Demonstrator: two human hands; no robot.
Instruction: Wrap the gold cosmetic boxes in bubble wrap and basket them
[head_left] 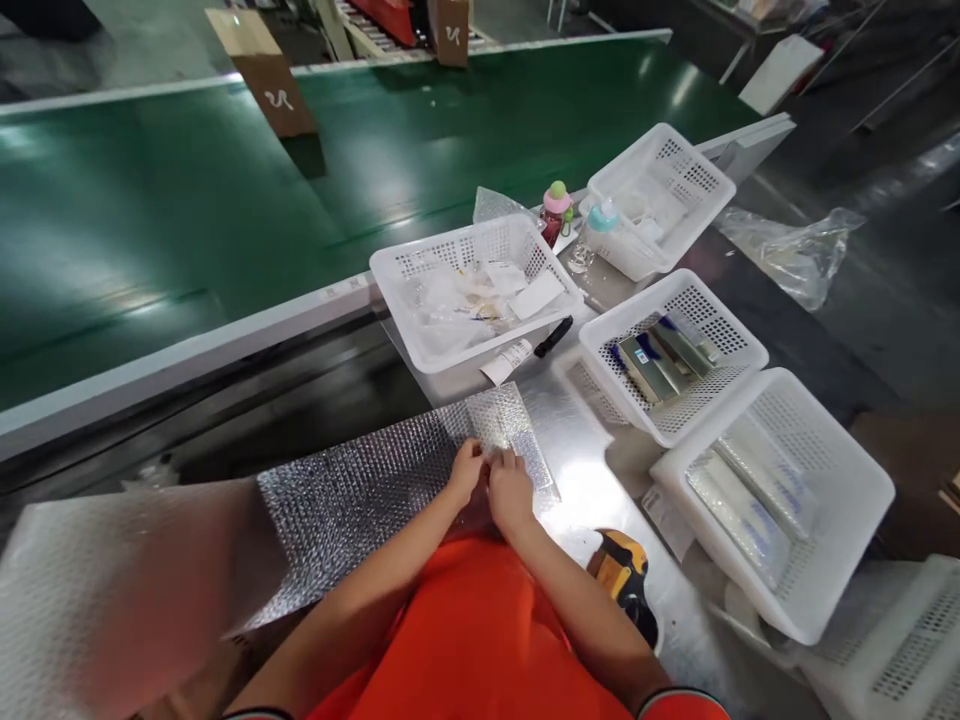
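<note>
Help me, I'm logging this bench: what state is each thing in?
Left hand: fingers curled, at bubble wrap
Right hand: fingers curled
Bubble wrap: mostly spread out
Pink-topped bottle: upright, lid on
Blue-topped bottle: upright, lid on
Black marker: lying down
Metal parts: lying in open basket
Packets: lying in another basket
Conveyor: motion unclear

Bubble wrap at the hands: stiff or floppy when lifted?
The bubble wrap is likely floppy, being a thin, bubbled sheet. It's probably light for its size, as trapped air seems to fill it. It may slide easily across the shiny metal table.
</note>
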